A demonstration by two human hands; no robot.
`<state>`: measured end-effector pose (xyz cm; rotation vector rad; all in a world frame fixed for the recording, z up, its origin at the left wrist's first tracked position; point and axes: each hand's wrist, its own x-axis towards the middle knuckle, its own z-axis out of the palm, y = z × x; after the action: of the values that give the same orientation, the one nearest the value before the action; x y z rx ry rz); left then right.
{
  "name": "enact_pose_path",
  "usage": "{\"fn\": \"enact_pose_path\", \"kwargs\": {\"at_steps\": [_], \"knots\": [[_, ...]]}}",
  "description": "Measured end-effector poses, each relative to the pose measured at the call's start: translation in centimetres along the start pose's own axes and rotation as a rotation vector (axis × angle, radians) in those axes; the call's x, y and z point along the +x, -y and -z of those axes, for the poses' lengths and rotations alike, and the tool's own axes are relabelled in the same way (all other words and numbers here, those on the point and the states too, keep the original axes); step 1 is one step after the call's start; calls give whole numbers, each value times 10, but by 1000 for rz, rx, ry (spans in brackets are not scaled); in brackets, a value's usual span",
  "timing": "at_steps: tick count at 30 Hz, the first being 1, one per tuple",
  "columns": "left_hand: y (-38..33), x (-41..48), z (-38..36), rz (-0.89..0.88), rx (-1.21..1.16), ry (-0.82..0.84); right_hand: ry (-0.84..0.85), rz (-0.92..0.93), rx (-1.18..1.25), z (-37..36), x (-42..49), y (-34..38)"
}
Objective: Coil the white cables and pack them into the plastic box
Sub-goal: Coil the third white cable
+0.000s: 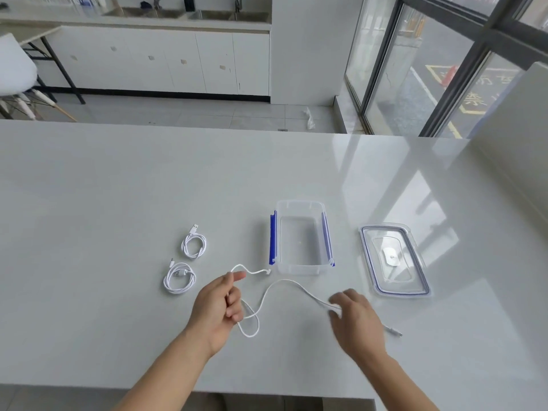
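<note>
Here the third of three white USB cables is being coiled; two coiled cables, the farther one (194, 246) and the nearer one (179, 281), already lie side by side on the white worktop (118, 179), left of the plastic box (301, 237), which stands open and holds nothing, its blue side clips showing. The clear lid (394, 261) lies flat to the right of the box, apart from it. The loose cable (284, 284) runs in a wave across the worktop just in front of the box, one plug end (268, 272) near the box's front left corner, the other plug end (396, 332) trailing past the right hand. The left hand (218, 310) is curled closed around the cable, thumb and forefinger pinching it, with a first small loop (249, 324) hanging below the fist. The right hand (357, 317) is half open, palm down, fingertips resting on or lightly pinching the cable; motion blur hides which. The next move probably calls for the right hand to draw the slack toward the left and lay it as further loops of matching size, keeping the cable untwisted. Packing has not yet begun.
</note>
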<state>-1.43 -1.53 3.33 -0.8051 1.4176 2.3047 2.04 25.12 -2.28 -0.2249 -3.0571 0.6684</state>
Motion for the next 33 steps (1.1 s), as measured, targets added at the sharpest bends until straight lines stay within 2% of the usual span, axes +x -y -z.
{"fn": "enact_pose_path", "kwargs": {"at_steps": [1, 4, 6, 8, 13, 17, 20, 28, 33], "knots": [[1, -4, -10, -3, -19, 41, 45, 47, 203, 2, -3, 24], [-1, -12, -31, -21, -82, 110, 439, -1, 902, 12, -17, 98], [-5, -11, -35, -34, -106, 113, 574, -59, 1071, 14, -19, 119], [-11, -10, -33, -18, -143, 142, 531, -26, 990, 14, -18, 117], [-26, -7, -37, 76, -209, 198, 248, 91, 694, 4, -11, 104], [-41, 1, -46, 50, -221, 155, 175, 272, 429, 1, -12, 91], [-55, 5, -51, -8, -255, 140, 202, 315, 296, -3, -12, 77], [-69, -4, -59, -65, -102, 252, 239, 189, 389, 12, -3, 65], [-68, -8, -56, -87, 41, 226, 270, 159, 398, 21, 6, 56]]}}
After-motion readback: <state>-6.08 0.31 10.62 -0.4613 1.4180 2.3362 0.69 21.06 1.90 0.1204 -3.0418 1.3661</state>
